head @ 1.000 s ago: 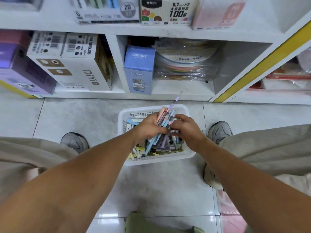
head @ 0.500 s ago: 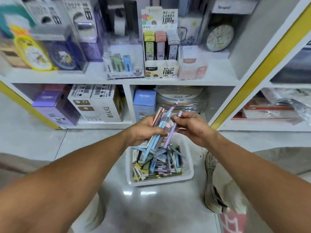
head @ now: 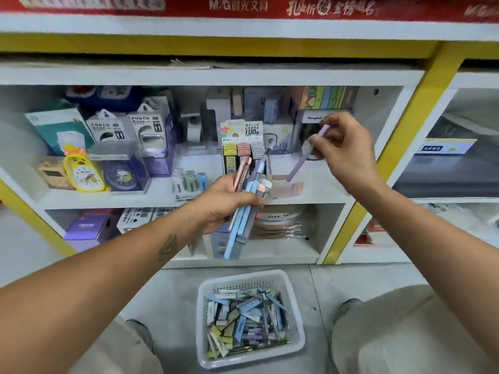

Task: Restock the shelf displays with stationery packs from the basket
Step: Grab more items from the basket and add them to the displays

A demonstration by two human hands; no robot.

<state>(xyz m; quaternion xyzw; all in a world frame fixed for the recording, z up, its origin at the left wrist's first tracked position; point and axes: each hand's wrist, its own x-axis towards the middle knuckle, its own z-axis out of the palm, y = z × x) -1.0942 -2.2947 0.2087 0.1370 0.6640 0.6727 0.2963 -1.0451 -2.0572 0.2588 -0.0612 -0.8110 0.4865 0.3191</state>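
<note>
The right hand (head: 348, 147) pinches one lilac pen (head: 306, 155) near its top, tip angled toward the pink display box (head: 290, 188) on the shelf. The left hand (head: 224, 209) grips a bundle of pens (head: 249, 195) mid-length (light, stiff, slippery, likely to fan out); more packs lie in the white basket (head: 295, 344) below.

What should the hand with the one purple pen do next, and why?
Probably lower the slim purple pen into the pink display box on the white middle shelf. The right hand pinches it, tip angled down just above that box, while the left hand grips a bunch of pastel pens waiting their turn.
</note>
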